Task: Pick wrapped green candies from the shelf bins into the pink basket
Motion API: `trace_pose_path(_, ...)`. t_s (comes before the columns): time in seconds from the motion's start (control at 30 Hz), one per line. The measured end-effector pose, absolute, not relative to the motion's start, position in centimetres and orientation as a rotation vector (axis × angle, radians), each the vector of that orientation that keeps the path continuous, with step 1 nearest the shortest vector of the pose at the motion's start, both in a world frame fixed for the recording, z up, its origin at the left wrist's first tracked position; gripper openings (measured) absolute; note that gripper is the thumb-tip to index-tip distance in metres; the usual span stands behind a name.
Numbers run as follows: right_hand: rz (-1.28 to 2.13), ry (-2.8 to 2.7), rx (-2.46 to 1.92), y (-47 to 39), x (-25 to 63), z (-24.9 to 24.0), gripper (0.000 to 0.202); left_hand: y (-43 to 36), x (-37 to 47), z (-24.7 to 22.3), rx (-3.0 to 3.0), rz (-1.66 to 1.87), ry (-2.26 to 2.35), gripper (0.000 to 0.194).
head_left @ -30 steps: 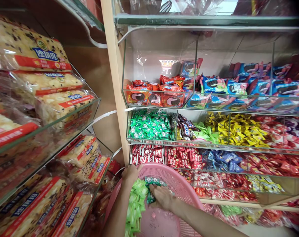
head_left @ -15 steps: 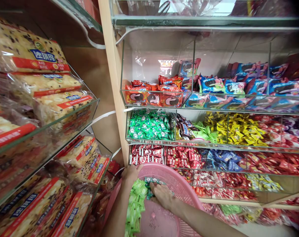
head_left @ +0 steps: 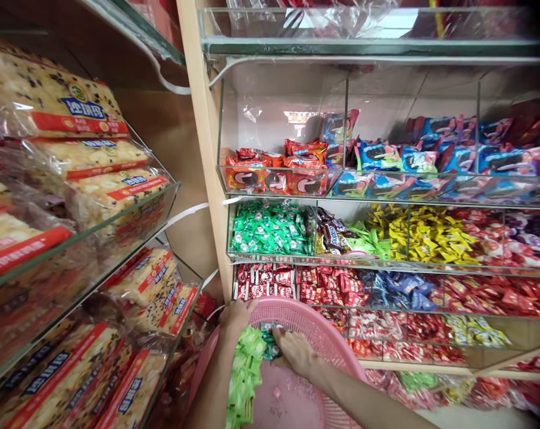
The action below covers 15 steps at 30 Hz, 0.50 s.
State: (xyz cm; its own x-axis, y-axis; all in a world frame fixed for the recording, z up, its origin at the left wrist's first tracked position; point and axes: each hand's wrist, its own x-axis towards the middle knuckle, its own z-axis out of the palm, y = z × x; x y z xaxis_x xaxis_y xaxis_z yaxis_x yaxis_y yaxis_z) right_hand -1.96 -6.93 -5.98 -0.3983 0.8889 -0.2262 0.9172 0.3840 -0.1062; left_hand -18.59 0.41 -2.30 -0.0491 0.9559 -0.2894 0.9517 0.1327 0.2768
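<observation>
1. On the far-left rim of the pink basket (head_left: 325,333), the left hand (head_left: 235,317) is found curled over the edge. Grip: judged clamped on the rim, though the undersides of the fingers do not show.
2. Inside the basket, toward its far side, lie the dark green packets (head_left: 268,342). The right hand (head_left: 295,351) is over them, fingers bent down and touching. Whether fingers and thumb close on any packet cannot be told.
3. Inside the basket, along its left side, light green packets (head_left: 245,372) form a long heap, partly hidden by the left arm (head_left: 216,369). Neither hand is seen holding any.
4. Progress, as judged: the two colours lie as neighbouring heaps, so separating them looks largely done. Both heaps remain inside the basket; handling of the dark green one appears unfinished.
5. Beyond and above the basket, green sweets (head_left: 270,229) fill a bin; red packets (head_left: 265,280) lie lower, just beyond its rim.
6. Left of the basket, wrapped cakes (head_left: 138,182) sit stacked, untouched by either hand.
</observation>
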Motion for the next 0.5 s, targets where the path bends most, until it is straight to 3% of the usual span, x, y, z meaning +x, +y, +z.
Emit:
trace_pose_path(0.17, -0.282, 2.472, 1.665, -6.7, -2.0, -5.9, 0.051, 0.5, -18.7, -2.6, 1.830, 0.009, 2.021, 0.077)
trace_pose_path(0.5, -0.232, 2.474, 1.664, -6.1, -2.0, -6.8, 0.051, 0.4, -18.7, -2.4, 1.830, 0.023, 2.037, 0.075)
